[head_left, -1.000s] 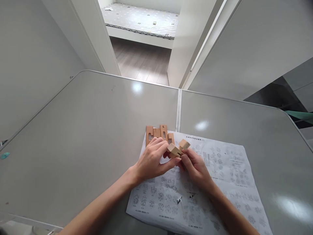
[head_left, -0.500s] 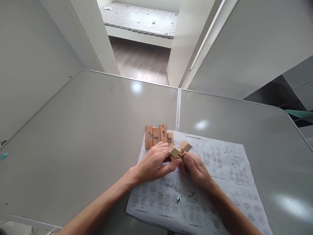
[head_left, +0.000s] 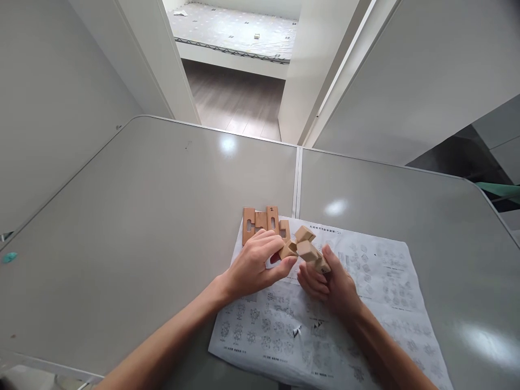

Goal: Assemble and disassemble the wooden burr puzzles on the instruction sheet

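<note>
Several pale wooden burr puzzle pieces (head_left: 307, 250) are joined in a cross-like cluster, held above the printed sheet (head_left: 377, 295). My right hand (head_left: 333, 284) is closed around the cluster's lower right end, thumb on top and fingers curled beneath. My left hand (head_left: 262, 260) pinches the left end of the cluster between thumb and fingers. A small red patch shows under the left fingers; I cannot make out what it is. Just beyond my left hand, several darker, notched wooden pieces (head_left: 248, 225) lie side by side, one marked 2.
The sheet, covered with line diagrams, lies on a grey folding table (head_left: 162, 216) with a metal seam (head_left: 299, 173). A small black-and-white scrap (head_left: 297, 331) rests on the sheet. Past the table, a doorway opens onto a bed (head_left: 231, 32).
The cluster has been turned, so different block ends face me. My right hand has rotated and shifted slightly right, its thumb now raised along the cluster's side. The left hand stays close to its place.
</note>
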Demonstrator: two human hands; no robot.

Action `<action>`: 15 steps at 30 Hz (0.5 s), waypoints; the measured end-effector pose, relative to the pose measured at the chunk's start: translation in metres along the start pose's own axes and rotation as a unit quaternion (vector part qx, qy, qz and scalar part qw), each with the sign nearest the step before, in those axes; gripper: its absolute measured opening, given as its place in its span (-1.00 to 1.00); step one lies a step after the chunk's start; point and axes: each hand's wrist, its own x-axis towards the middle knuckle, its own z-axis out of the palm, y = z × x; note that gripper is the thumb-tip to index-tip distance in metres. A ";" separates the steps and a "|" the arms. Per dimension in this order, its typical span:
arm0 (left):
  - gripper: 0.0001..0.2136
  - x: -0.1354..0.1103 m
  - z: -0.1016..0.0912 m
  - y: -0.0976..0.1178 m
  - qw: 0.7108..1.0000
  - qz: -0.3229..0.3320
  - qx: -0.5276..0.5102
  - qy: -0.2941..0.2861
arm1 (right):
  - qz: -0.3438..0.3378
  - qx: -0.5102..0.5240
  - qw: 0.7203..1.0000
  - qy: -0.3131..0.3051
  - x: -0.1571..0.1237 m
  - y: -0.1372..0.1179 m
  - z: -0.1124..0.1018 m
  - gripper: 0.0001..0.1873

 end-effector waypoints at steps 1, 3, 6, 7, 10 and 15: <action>-0.60 0.000 0.001 0.000 1.000 0.001 0.008 0.011 | -0.006 -0.010 1.000 0.007 0.001 0.001 0.001 -0.28; -0.58 -0.001 0.003 0.001 0.999 -0.003 0.033 0.041 | -0.032 -0.036 0.998 0.035 0.001 0.004 0.001 -0.28; -0.57 -0.001 0.006 0.002 0.993 -0.017 0.087 0.083 | -0.084 -0.108 0.987 0.090 -0.002 0.009 -0.001 -0.28; -0.58 -0.001 0.006 0.001 0.990 -0.022 0.105 0.093 | -0.096 -0.148 0.978 0.107 -0.003 0.010 -0.002 -0.28; -0.60 -0.001 0.006 0.001 0.982 -0.034 0.150 0.108 | -0.122 -0.297 0.937 0.139 -0.004 0.008 -0.006 -0.31; -0.60 -0.002 0.007 0.000 0.971 -0.036 0.208 0.110 | -0.169 -0.455 0.847 0.218 -0.001 0.001 -0.013 -0.41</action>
